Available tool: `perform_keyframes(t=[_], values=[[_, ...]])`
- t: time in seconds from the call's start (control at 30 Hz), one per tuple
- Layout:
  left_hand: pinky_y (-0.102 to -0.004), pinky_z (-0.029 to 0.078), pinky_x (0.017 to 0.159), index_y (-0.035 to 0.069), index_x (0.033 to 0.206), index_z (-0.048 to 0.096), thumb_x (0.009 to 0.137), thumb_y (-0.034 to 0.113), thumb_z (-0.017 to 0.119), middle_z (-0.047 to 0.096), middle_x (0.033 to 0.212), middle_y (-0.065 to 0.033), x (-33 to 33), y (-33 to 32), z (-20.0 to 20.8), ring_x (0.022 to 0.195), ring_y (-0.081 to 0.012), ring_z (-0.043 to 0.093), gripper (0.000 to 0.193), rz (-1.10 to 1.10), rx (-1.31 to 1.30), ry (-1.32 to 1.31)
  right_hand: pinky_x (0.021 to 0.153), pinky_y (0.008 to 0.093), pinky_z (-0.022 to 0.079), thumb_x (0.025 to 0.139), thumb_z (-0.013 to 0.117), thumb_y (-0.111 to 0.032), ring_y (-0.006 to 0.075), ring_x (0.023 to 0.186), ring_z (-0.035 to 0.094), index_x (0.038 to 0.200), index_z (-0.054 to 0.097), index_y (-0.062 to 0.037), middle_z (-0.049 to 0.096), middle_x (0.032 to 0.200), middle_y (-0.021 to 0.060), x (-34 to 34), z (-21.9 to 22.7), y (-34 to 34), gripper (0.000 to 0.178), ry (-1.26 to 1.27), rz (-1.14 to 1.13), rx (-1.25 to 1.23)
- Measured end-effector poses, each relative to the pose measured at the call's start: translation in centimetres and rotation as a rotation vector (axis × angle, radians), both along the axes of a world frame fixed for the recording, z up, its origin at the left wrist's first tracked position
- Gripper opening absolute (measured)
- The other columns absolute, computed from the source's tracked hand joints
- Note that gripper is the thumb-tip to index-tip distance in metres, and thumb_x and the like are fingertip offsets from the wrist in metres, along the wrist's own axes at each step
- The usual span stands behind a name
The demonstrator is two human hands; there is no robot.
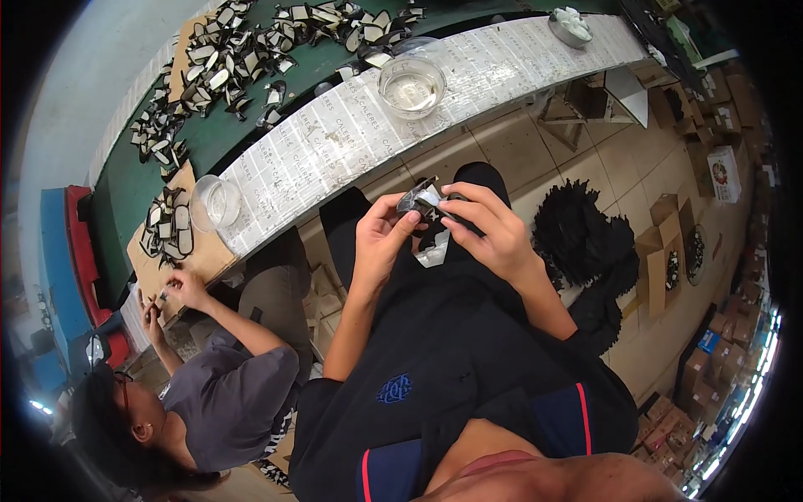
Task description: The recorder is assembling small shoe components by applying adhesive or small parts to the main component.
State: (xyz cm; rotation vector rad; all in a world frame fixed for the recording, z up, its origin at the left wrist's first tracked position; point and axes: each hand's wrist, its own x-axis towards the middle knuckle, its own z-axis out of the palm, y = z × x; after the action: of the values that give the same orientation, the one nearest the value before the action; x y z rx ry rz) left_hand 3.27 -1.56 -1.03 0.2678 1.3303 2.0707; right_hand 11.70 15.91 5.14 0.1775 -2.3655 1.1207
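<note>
My left hand (383, 236) pinches a small dark piece (410, 202) in front of me, its white part (428, 196) at my right hand (495, 233), whose grip I cannot tell, so a slackened left pinch could drop it.

Fairly bright, even indoor light, white strip lights (759, 389) flaring at lower right rim, glints on round clear plastic dish (411, 88), folds sunk in black shirt (443, 335), bare left hand (385, 230) and bare right hand (495, 227) reasonably crisp, long white-papered worktop (322, 159) bowed by fisheye, corners black.
</note>
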Motion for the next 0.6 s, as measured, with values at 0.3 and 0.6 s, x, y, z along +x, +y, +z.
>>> perform_keyframes(t=[0.3,0.6], values=[[-0.0265,0.054,0.075,-0.003,0.117,0.059,0.094,0.008,0.065,0.066,0.101,-0.0077,-0.1,0.0,0.2,0.087,-0.0129,0.064,0.026,0.019,-0.004,0.018,0.077,0.0363,0.056,0.08,0.073,0.001,0.0316,0.092,0.067,0.105,0.065,0.0016,0.063,0.111,0.0157,-0.3,-0.4,0.6,0.026,0.059,-0.179,0.146],[-0.0336,0.059,0.081,-0.004,0.117,0.057,0.097,0.015,0.061,0.067,0.106,-0.013,-0.2,-0.3,-0.2,0.093,-0.0213,0.068,0.028,-0.047,0.128,-0.15,0.068,0.0276,0.058,0.083,0.071,0.003,0.0177,0.084,0.067,0.105,0.067,0.0018,0.065,0.108,0.0137,0.8,1.1,1.4,0.023,0.009,-0.313,-0.199]])
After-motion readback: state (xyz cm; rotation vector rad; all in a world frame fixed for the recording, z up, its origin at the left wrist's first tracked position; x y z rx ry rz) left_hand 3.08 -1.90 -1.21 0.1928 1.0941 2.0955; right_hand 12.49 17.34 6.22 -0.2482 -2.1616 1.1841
